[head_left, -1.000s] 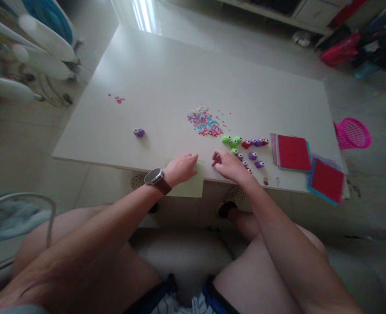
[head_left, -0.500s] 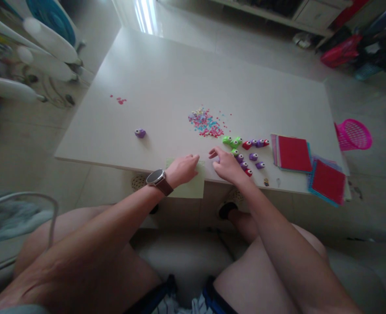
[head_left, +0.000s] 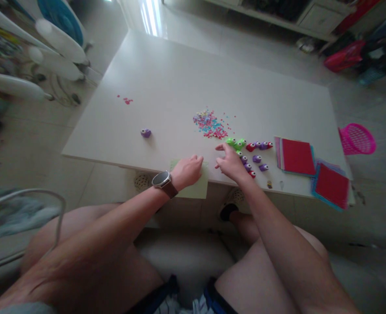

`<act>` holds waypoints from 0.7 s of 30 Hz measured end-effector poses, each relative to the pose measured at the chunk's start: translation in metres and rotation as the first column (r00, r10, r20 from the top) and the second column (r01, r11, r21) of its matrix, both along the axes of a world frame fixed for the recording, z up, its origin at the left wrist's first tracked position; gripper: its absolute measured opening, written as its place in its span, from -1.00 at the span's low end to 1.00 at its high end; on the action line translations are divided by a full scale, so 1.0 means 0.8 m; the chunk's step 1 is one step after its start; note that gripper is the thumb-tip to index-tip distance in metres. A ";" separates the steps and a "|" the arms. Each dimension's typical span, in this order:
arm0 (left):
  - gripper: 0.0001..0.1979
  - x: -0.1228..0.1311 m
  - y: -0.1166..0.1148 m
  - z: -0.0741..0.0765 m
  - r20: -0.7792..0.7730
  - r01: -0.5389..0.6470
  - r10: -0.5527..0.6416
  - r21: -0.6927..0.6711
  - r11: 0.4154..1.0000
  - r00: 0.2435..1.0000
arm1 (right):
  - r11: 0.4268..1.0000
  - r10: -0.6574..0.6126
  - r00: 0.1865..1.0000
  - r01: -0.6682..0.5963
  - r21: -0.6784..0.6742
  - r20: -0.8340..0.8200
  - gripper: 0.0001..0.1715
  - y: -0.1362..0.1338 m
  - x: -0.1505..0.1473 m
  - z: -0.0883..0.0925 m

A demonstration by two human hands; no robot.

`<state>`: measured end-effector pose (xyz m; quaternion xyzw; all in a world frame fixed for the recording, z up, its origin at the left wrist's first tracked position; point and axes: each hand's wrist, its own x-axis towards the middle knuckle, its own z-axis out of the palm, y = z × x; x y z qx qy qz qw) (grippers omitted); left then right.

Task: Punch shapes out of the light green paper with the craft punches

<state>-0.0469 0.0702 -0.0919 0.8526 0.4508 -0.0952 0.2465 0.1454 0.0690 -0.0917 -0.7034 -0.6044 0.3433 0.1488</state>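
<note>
My left hand [head_left: 188,170], with a watch on its wrist, is closed over a pale green sheet of paper [head_left: 197,187] that juts past the table's near edge. Its fingers are curled, and anything inside them is hidden. To the right, my right hand [head_left: 229,163] hovers low above the table with thumb and fingers apart, holding nothing I can see. Beside it stand several small craft punches with eye-like spots: green ones [head_left: 240,143], purple ones [head_left: 257,159] and red ones [head_left: 251,147]. My right hand partly covers some of them.
Beyond my hands lies a heap of tiny coloured paper bits [head_left: 210,125]. One purple punch [head_left: 146,133] and some pink bits [head_left: 128,100] are on the left. Two stacks of coloured paper squares [head_left: 297,156] [head_left: 331,185] sit at right, near a pink basket [head_left: 358,138].
The whole view has shifted slightly. My right hand has drawn a little away from my left hand, its fingers spread wider; my left hand stays closed over the paper.
</note>
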 end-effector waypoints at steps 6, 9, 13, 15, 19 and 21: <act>-0.71 -0.001 -0.009 0.014 -0.025 0.061 -0.060 0.073 0.995 0.998 | 0.927 0.343 0.934 -0.320 -0.195 0.102 -0.85 -0.011 -0.008 0.037; -0.75 -0.006 -0.018 0.020 -0.036 0.096 -0.094 0.079 0.992 0.995 | 0.735 0.590 0.807 -0.533 -0.418 0.008 -0.78 -0.023 -0.015 0.052; -0.77 -0.008 -0.031 0.019 -0.029 0.132 -0.131 0.071 0.989 0.991 | 0.537 0.760 0.650 -0.630 -0.561 -0.003 -0.80 -0.055 -0.043 0.050; -0.76 -0.005 -0.035 0.016 -0.022 0.135 -0.133 0.069 0.988 0.991 | 0.446 0.828 0.561 -0.665 -0.599 -0.007 -0.73 -0.076 -0.065 0.045; -0.63 0.004 -0.040 0.014 -0.009 0.109 -0.109 0.093 0.990 0.994 | 0.426 0.870 0.489 -0.683 -0.593 0.062 -0.63 -0.117 -0.104 0.037; -0.59 0.008 -0.041 0.014 -0.013 0.105 -0.105 0.102 0.989 0.994 | 0.427 0.875 0.480 -0.703 -0.568 0.063 -0.66 -0.130 -0.116 0.034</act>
